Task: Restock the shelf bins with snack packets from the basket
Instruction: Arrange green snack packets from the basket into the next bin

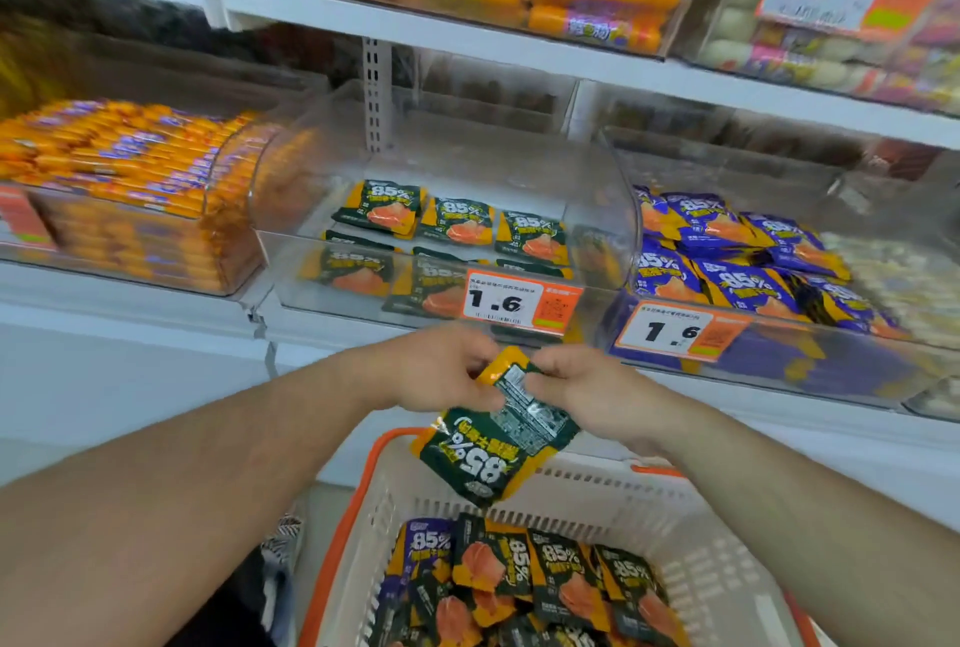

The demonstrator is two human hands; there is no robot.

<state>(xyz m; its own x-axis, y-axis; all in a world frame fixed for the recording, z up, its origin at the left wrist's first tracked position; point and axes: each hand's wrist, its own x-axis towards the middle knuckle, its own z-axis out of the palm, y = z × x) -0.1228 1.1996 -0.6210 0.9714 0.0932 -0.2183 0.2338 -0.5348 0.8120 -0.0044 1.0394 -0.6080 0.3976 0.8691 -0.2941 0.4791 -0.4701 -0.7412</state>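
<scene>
both hands meet above a white plastic basket (597, 501) with orange handles. the left hand (436, 371) and right hand (576, 386) pinch the top edge of glossy dark green snack packets (498, 443), which hang below the fingers, probably being squared up for the clear, half-empty acrylic bin (447, 230) just above.

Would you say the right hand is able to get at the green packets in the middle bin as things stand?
Probably not yet. The right hand and left hand both grip green packets above the basket. The middle bin is open on top with nothing across it, so once freed, likely yes.
</scene>
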